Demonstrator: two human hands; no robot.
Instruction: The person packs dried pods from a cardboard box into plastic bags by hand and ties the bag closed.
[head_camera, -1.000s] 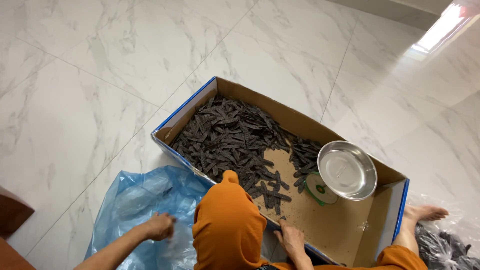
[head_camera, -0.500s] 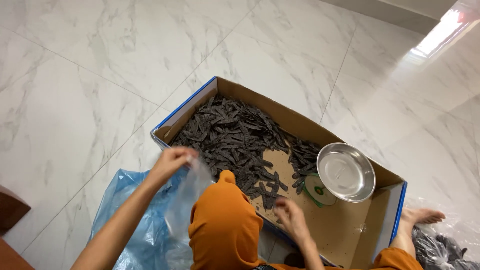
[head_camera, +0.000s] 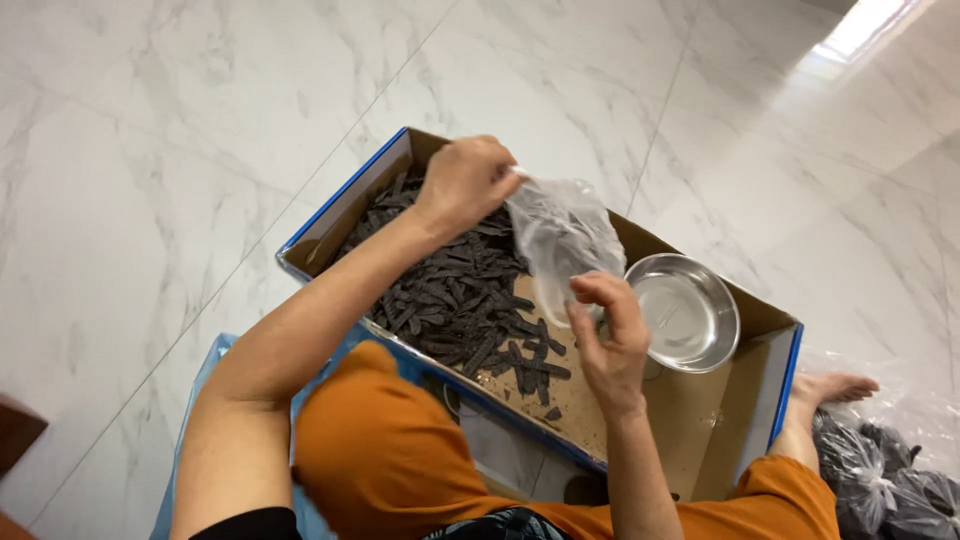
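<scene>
Head view: I see left hand (head_camera: 468, 183) raised over cardboard box (head_camera: 770, 395), arm stretched forward, fingers clenched on top edge of clear plastic bag (head_camera: 562, 238). Right hand (head_camera: 610, 340) bent at wrist, thumb and fingers pinching bag's lower edge. Bag hangs between hands above dark strips (head_camera: 450, 290), beside steel bowl (head_camera: 688, 312) inside box on marble floor (head_camera: 150, 150).
</scene>
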